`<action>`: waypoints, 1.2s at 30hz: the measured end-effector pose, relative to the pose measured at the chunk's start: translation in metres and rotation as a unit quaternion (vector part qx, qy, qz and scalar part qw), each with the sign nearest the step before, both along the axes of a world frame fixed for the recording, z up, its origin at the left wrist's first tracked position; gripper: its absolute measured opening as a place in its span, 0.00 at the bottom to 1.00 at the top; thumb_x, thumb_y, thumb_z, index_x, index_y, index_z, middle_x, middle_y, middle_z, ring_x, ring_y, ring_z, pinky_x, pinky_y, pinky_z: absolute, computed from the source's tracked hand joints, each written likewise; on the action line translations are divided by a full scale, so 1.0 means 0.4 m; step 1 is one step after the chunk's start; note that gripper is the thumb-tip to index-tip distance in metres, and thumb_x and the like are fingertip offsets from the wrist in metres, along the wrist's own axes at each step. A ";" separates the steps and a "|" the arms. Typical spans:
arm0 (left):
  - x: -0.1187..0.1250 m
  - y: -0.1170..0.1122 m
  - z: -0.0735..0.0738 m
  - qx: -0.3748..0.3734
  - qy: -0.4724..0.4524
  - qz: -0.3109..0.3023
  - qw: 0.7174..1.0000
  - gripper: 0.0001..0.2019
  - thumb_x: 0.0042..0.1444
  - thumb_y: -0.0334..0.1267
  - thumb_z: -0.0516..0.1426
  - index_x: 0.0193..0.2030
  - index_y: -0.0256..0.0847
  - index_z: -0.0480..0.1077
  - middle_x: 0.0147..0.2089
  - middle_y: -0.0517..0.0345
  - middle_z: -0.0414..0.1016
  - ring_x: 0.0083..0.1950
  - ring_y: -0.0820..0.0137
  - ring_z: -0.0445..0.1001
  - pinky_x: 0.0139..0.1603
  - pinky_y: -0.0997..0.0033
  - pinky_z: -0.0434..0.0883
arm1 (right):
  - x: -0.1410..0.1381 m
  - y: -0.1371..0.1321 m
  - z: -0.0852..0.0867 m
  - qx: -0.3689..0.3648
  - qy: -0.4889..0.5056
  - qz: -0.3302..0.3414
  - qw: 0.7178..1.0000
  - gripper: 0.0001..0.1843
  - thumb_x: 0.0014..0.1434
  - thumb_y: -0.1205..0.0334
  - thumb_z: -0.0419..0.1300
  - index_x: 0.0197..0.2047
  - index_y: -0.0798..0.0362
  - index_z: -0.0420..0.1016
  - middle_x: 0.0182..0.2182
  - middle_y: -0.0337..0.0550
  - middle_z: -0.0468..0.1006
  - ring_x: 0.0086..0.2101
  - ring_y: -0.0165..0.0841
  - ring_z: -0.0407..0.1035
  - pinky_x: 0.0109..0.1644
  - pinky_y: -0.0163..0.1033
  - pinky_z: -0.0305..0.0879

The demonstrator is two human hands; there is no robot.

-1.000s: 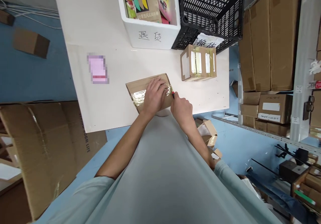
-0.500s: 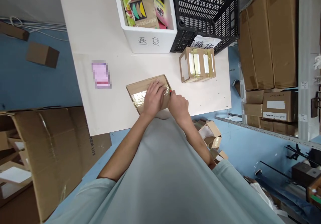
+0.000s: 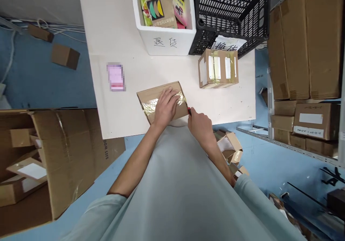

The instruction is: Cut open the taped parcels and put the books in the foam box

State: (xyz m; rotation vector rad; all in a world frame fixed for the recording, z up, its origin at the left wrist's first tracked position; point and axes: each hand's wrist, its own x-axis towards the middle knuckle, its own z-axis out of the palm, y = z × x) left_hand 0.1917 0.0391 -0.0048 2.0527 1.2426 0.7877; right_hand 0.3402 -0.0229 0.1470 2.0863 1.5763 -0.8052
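Observation:
A flat cardboard parcel [image 3: 152, 95] wrapped with shiny clear tape lies on the white table [image 3: 129, 75] near its front edge. My left hand [image 3: 165, 106] lies flat on top of the parcel, fingers spread, pressing it down. My right hand [image 3: 199, 125] is closed around a small red-tipped tool [image 3: 189, 110], whose tip touches the parcel's right front corner. What kind of tool it is stays hidden by my fingers.
A second taped cardboard box [image 3: 217, 68] stands to the right. A white foam bin [image 3: 164, 36] of books and a black plastic crate [image 3: 231, 14] sit at the table's back. A pink item [image 3: 115, 77] lies left. Cardboard boxes crowd the shelves [image 3: 304, 43] right and the floor left [image 3: 40, 154].
My right hand with the red-tipped tool has drawn back along the parcel's right edge toward me. My left hand stays pressed on the parcel. The view shifted slightly.

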 end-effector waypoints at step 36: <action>-0.302 -0.118 -0.029 -0.272 -0.226 0.232 0.906 0.36 0.66 0.66 0.68 0.71 0.42 0.80 0.77 0.45 0.78 0.79 0.47 0.76 0.81 0.44 0.75 | 0.147 -0.071 -0.357 0.203 0.315 -0.314 0.872 0.31 0.71 0.28 0.52 0.57 0.47 0.68 0.47 0.45 0.88 0.24 0.31 0.78 0.30 0.38 0.75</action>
